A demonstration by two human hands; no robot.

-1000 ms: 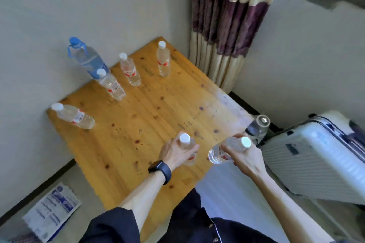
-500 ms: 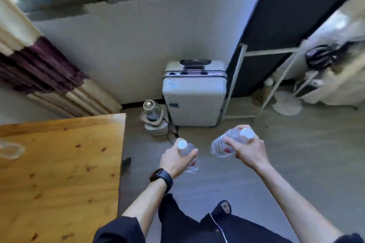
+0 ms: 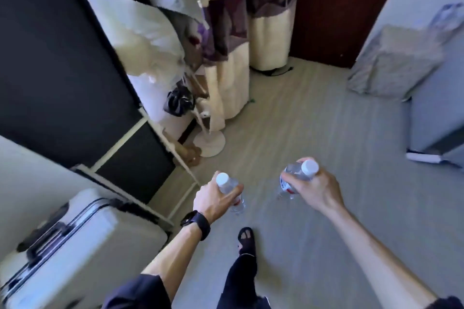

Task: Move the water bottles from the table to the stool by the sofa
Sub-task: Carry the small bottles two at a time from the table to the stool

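Note:
My left hand (image 3: 213,199), with a black watch on the wrist, grips a small clear water bottle (image 3: 229,188) with a white cap, held upright above the floor. My right hand (image 3: 315,189) grips a second clear bottle (image 3: 295,177) with a white cap and a red label, tilted to the left. Both bottles hang in the air over the grey floor in front of me. The table and the stool are out of view.
A white suitcase (image 3: 75,251) stands at the lower left. A clothes rack (image 3: 155,133) with hanging garments and a white round stand base (image 3: 209,144) lie ahead on the left. A grey covered seat (image 3: 394,63) is at the right. My sandalled foot (image 3: 247,239) steps on the floor.
The view has swung right, from the wooden table past the suitcase to the open floor. Both hands have lifted their bottles off the table and still hold them.

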